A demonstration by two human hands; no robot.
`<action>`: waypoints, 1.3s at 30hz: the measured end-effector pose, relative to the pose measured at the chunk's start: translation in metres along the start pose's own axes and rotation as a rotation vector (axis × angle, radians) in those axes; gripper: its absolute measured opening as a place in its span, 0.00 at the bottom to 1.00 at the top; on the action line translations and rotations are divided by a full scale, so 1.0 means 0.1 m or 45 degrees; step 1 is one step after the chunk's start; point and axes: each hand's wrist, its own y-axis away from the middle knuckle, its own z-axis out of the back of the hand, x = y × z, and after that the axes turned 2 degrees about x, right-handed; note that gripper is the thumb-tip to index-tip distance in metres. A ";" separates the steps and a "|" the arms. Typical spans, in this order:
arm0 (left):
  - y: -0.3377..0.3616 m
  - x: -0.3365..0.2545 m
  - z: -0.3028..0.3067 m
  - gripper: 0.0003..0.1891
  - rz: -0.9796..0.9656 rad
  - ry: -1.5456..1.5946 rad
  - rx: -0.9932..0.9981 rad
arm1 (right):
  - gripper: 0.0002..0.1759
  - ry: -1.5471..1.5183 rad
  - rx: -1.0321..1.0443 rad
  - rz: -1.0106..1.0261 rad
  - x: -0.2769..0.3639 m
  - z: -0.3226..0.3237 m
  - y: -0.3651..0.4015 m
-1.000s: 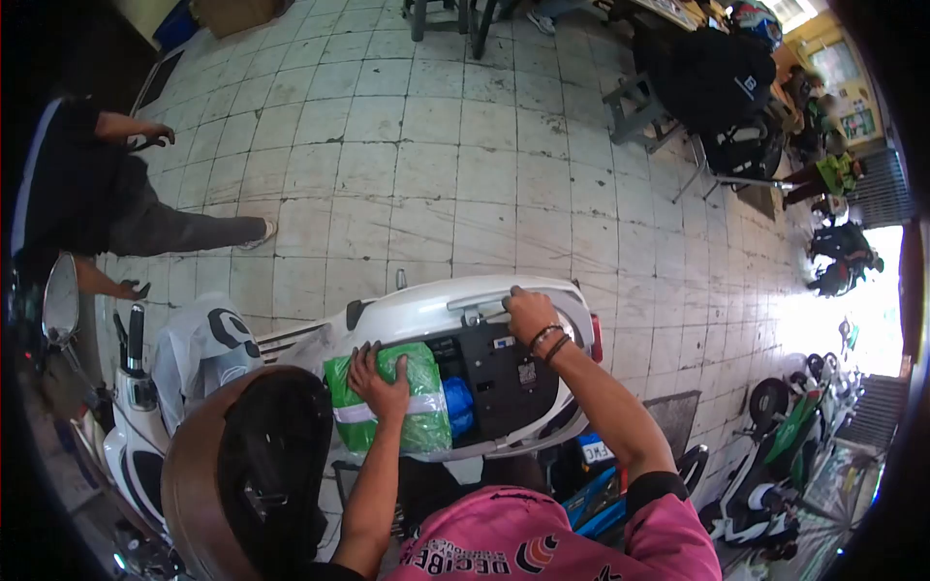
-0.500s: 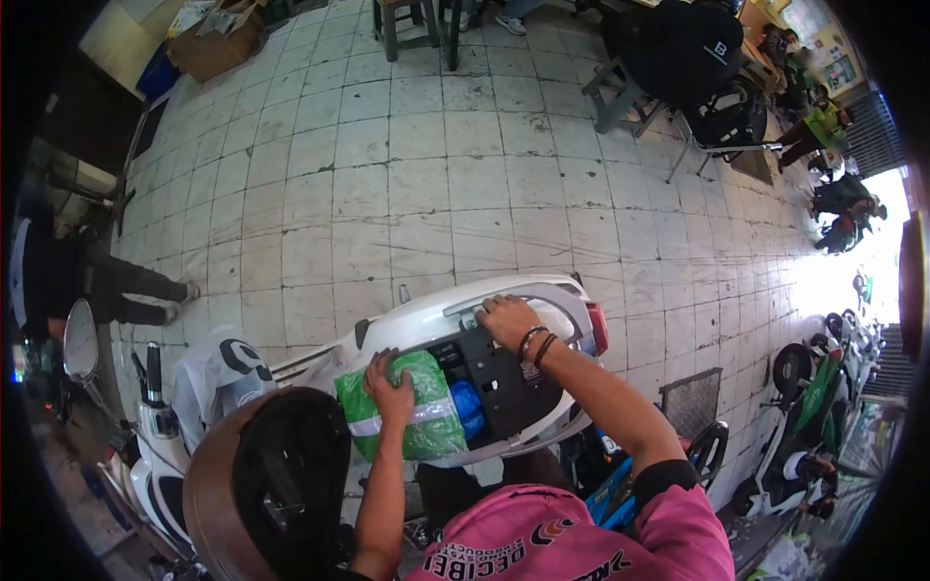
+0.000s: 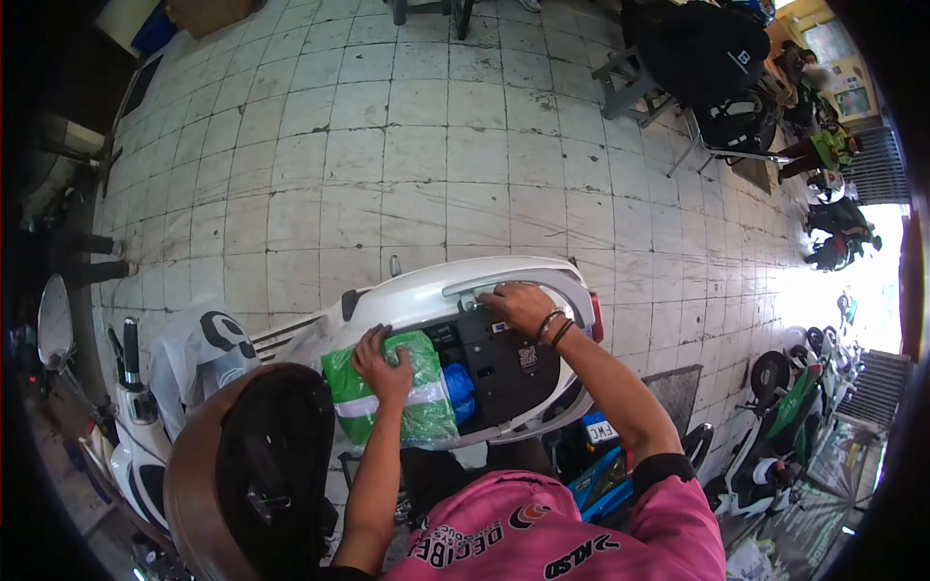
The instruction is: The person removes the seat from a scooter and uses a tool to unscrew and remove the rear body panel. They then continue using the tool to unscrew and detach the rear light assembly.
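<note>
Green package (image 3: 412, 421) with white band (image 3: 428, 394)

The left hand (image 3: 385, 368) hides part of the green package (image 3: 426, 421), which partly covers the blue bundle (image 3: 461, 391), and the right hand (image 3: 528, 310) blocks whatever lies beneath its curled fingers. The label (image 3: 527, 359) on the black panel (image 3: 502, 385) is too small to read, and glare washes out the doorway (image 3: 882, 281). The top edge cuts off the cardboard box (image 3: 208, 14) and the stool (image 3: 422, 9), the bottom edge crops the brown seat (image 3: 197, 474), and darkness hides most of a person (image 3: 105, 266) at left.
</note>
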 end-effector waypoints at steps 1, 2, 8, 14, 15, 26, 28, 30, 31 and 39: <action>0.00 0.00 0.00 0.26 0.006 -0.004 -0.002 | 0.20 -0.025 0.070 -0.006 -0.01 0.03 -0.01; 0.00 -0.01 0.01 0.26 0.016 -0.001 0.001 | 0.20 -0.055 0.074 -0.003 0.00 0.06 -0.01; 0.01 0.01 -0.01 0.25 0.029 -0.021 0.009 | 0.20 -0.207 -0.169 0.156 -0.06 -0.08 0.01; -0.01 0.03 -0.02 0.25 0.004 -0.013 0.000 | 0.19 -0.337 -0.169 0.176 -0.06 -0.04 0.01; -0.01 0.03 -0.02 0.25 0.004 -0.016 0.008 | 0.19 -0.346 -0.168 0.171 -0.08 -0.03 0.01; -0.10 -0.41 0.17 0.31 0.057 0.031 0.064 | 0.14 -0.912 -0.159 -0.573 0.41 0.16 0.06; -0.09 -0.75 0.26 0.31 -0.178 0.180 0.202 | 0.14 -1.263 -0.244 -0.698 0.55 -0.22 0.05; 0.00 -0.93 0.27 0.27 0.052 0.450 0.378 | 0.14 -1.755 -0.344 -0.865 0.73 -0.31 -0.02; 0.03 -0.97 0.29 0.24 0.279 0.717 0.556 | 0.14 -1.763 -0.345 -0.867 0.82 -0.35 -0.06; -0.21 -0.43 0.41 0.10 0.502 0.685 0.773 | 0.13 -2.496 -0.665 -1.082 1.13 -0.57 -0.20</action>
